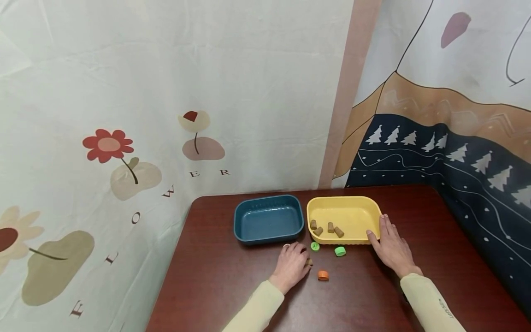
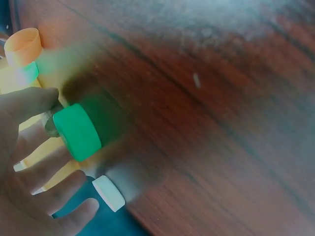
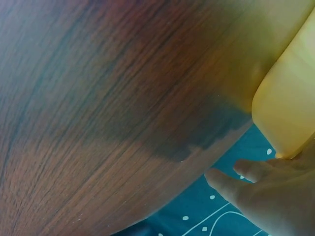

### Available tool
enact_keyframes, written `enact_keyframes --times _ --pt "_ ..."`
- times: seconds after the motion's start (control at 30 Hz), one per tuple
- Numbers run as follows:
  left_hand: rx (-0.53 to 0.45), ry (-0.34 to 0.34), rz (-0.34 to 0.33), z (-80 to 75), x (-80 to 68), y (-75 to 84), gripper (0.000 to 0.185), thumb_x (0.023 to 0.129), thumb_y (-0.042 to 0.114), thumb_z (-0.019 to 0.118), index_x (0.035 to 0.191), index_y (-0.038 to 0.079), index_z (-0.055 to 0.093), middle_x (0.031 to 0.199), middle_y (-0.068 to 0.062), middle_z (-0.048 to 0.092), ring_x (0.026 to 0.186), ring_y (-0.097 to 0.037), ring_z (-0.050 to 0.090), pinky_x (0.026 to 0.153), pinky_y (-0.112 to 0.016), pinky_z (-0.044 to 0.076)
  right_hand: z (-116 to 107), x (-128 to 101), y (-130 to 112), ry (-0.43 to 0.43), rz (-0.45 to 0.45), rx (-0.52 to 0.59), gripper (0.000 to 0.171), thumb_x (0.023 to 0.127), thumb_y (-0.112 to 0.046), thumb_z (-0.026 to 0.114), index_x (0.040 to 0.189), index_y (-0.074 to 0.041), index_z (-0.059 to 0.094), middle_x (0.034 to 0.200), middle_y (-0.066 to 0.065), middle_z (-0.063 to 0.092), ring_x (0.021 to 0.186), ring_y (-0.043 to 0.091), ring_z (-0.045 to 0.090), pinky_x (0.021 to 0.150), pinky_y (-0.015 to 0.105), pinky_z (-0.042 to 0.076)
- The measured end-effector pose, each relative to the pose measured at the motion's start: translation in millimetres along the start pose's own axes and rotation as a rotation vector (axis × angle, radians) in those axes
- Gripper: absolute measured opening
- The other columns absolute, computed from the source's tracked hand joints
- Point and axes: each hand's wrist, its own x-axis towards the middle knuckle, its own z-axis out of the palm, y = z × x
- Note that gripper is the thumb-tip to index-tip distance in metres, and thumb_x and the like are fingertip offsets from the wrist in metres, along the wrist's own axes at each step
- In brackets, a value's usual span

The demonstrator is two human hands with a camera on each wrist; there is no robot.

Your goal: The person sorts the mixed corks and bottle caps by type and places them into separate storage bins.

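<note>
My left hand (image 1: 292,265) is low over the table, its thumb and a finger pinching a small brown cork (image 1: 309,262). In the left wrist view the cork (image 2: 49,124) is partly hidden behind a green cap (image 2: 77,132). A white cap (image 2: 109,193) lies near the other fingertips. My right hand (image 1: 392,249) rests at the near right corner of the yellow tray (image 1: 352,207), fingers extended along its side and thumb over the rim. In the right wrist view the tray wall (image 3: 288,88) hides the thumb. Several corks (image 1: 330,227) lie in the yellow tray.
The dark blue tray (image 1: 269,219) stands left of the yellow one. Before the yellow tray lie a green cap (image 1: 315,246), another green cap (image 1: 340,251) and, closer to me, an orange cap (image 1: 323,275). Printed cloth (image 1: 265,92) hangs behind the brown table (image 1: 215,276).
</note>
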Motion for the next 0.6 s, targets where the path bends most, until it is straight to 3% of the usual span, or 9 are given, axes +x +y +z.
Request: enact_keyframes --times 0.37,0.6 --pt "-0.049 0.146 0.005 -1.3 -7.3 0.3 0.02 0.085 0.037 0.084 0.093 0.022 0.074 0.11 0.005 0.069 0.113 -0.016 0.064 0.097 -0.039 0.052 2.3 1.0 1.3 0.007 -0.014 0.007 0.091 0.108 -0.061 0.029 0.162 0.006 0.0 0.168 0.031 0.002 0.147 0.061 0.015 0.108 0.08 0.02" --pt "-0.094 0.161 -0.015 -8.6 -11.5 1.2 0.021 0.087 0.036 0.083 0.1 0.021 0.075 0.119 0.003 0.069 0.122 -0.019 0.062 0.103 -0.043 0.049 0.7 0.1 0.1 0.006 -0.017 0.007 0.091 0.108 -0.06 0.029 0.162 0.006 0.0 0.168 0.031 0.001 0.147 0.061 0.015 0.108 0.08 0.02"
